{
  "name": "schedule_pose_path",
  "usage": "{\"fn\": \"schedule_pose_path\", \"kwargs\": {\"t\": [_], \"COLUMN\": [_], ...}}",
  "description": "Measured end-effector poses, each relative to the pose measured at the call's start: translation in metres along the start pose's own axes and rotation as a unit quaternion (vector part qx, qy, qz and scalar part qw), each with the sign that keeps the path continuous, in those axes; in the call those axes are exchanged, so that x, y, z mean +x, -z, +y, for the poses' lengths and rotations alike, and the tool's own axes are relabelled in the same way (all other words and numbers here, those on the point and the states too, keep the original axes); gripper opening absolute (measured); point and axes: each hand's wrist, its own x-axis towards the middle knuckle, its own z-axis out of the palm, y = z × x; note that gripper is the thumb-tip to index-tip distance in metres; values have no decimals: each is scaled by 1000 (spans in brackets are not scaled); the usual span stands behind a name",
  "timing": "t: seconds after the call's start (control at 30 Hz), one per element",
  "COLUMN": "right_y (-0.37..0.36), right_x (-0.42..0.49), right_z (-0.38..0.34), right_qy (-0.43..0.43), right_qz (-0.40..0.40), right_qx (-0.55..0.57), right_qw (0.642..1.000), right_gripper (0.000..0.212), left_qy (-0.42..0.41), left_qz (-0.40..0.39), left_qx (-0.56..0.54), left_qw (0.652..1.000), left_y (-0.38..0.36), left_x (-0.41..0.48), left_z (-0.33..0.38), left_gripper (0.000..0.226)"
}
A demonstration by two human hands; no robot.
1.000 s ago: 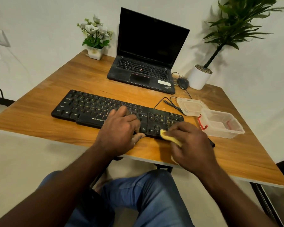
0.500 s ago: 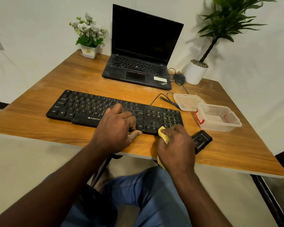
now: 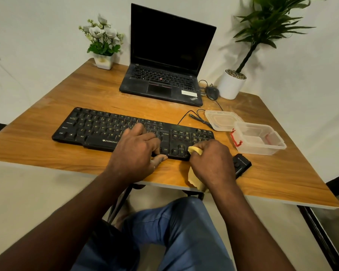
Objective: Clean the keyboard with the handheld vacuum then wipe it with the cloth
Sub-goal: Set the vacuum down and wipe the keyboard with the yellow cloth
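Right hand (image 3: pixel 211 163): clamped on cloth (image 3: pixel 195 151), keyboard (image 3: pixel 106 130) right end. Left hand (image 3: pixel 137 151): relaxed on keys. Risk: cloth may snag keycaps.

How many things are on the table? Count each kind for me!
1 keyboard
1 laptop
1 mouse
2 potted plants: flower pot, leafy plant
1 clear plastic box
1 clear lid
1 yellow cloth
1 handheld vacuum
Total: 9
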Motion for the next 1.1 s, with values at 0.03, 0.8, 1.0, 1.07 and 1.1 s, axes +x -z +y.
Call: {"fn": "schedule_pose_path", "kwargs": {"t": [0.03,0.8,1.0,1.07,1.1], "right_y": [2,-41,-23,-15,-11], "right_x": [0,-55,-41,-37,-34], "right_z": [-2,-28,3,17,21], "right_qy": [-5,112,53,28,23], "right_qz": [-10,38,57,67,66], "right_qx": [-5,7,5,5,11], "right_qw": [1000,993,997,997,997], "right_gripper": [24,37,36,32,31], "left_qy": [3,-8,1,0,1], "left_qz": [0,-4,-16,-12,-11], "left_qx": [0,-15,-27,-30,-34], "left_qw": [1000,1000,1000,999,999], "left_y": [0,3,4,4,4], "left_x": [0,-3,-3,-3,-3], "left_z": [1,1,1,0,0], "left_gripper": [30,24,29,29,30]}}
